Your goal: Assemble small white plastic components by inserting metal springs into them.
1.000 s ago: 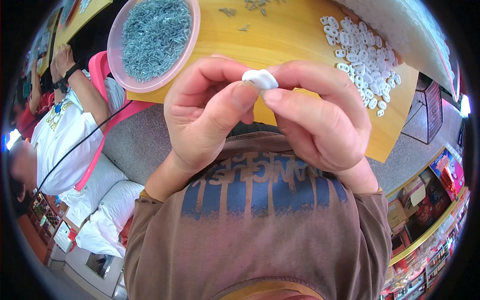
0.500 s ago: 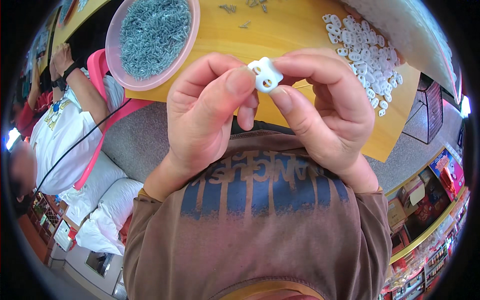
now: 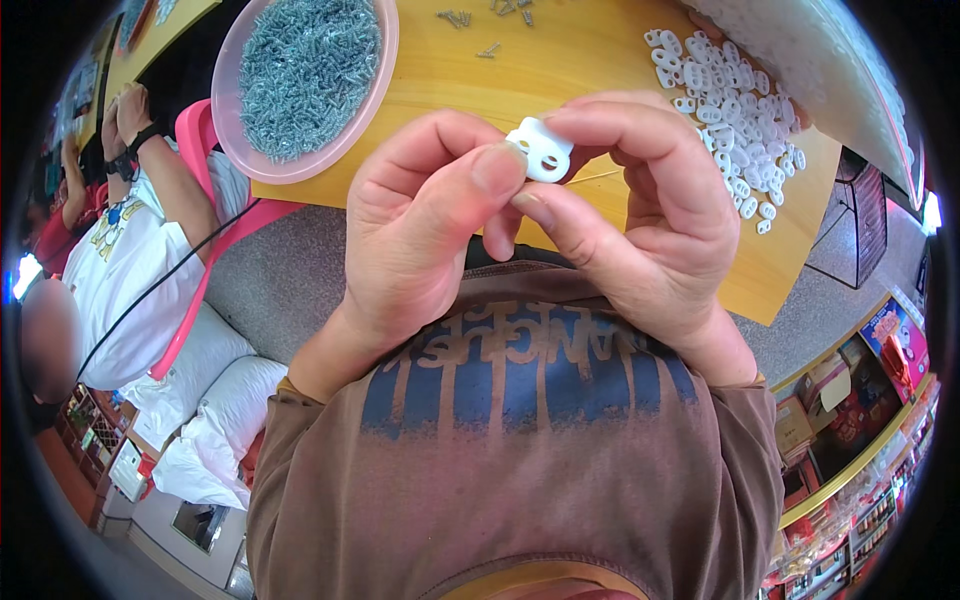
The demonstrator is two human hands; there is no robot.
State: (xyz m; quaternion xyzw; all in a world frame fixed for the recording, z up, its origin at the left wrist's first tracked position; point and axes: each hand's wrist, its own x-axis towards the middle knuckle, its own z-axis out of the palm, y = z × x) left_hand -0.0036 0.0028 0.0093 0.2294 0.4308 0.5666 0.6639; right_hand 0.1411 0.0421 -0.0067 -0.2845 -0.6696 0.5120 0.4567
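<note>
Between my two hands, above the near edge of the table, is a small white plastic piece [image 3: 548,150] with two oval holes in its face. My left hand [image 3: 430,200] pinches its left side between thumb and bent index finger. On the other side, my right hand [image 3: 650,200] is closed round it, the index finger on the top right of the piece and the thumb tip at its lower edge. Part of the piece is covered by the left thumb.
A pink basin [image 3: 390,70] full of small screws stands at the left of the wooden table [image 3: 580,60]. Several loose screws [image 3: 488,50] lie at the far side. A pile of white two-holed pieces [image 3: 745,120] spreads at the right. Another person [image 3: 140,270] sits by a pink chair.
The white piece has shifted slightly right and tilted, its holes now turned a little differently. My right thumb has slid left and down, and my left hand has moved slightly right.
</note>
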